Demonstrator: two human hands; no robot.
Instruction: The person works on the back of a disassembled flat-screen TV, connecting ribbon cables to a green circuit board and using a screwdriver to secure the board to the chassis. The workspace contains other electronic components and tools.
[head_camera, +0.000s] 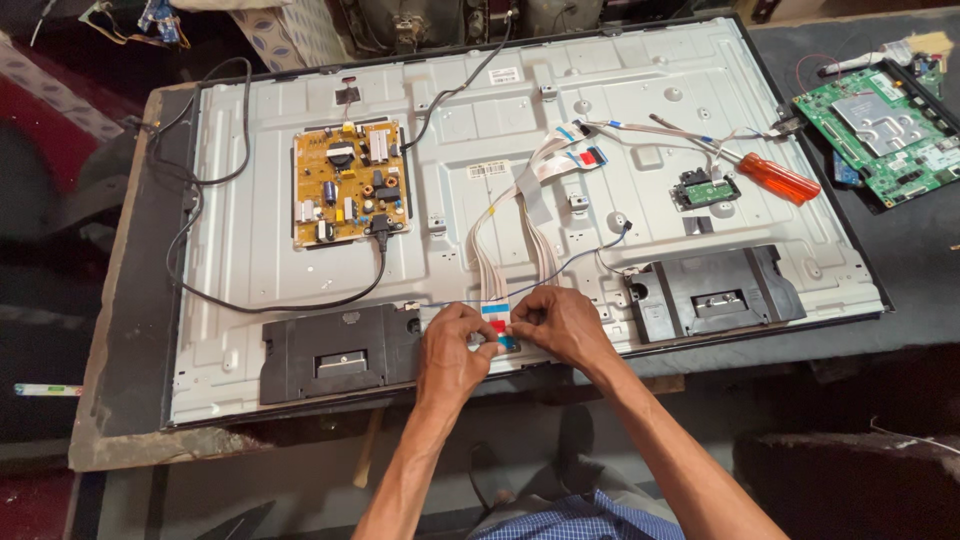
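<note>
Your left hand (455, 345) and right hand (560, 325) met at the near edge of the opened television back panel (250, 240), both with fingers curled in a pinch on the ends of the white flat ribbon cables (500, 325), where small red and blue tabs showed between your fingertips. Those cables ran up and away from your hands in a loose bundle, looping toward more blue- and red-tipped ends farther out on the panel. A thin blue wire (575, 262) passed just beyond your right hand. Just left of your left hand sat a black speaker housing (335, 352), and a matching black speaker housing (715, 290) lay to the right of your right hand. Farther out to the left, a yellow power board (348, 183) was fixed to the metal, with a black cord (215, 180) curling from it around the panel's left side. Beyond your right hand a small green module (706, 189) sat on the panel, and an orange-handled screwdriver (770, 177) lay past it. Well off to the right, a green main board (885, 130) rested on the dark work surface (900, 260) that held the whole panel. That surface looked worn, with a chipped near-left corner, and a dim, cluttered room lay around it. No containers were visible. A blue checked garment (575, 520) showed below your forearms.
</note>
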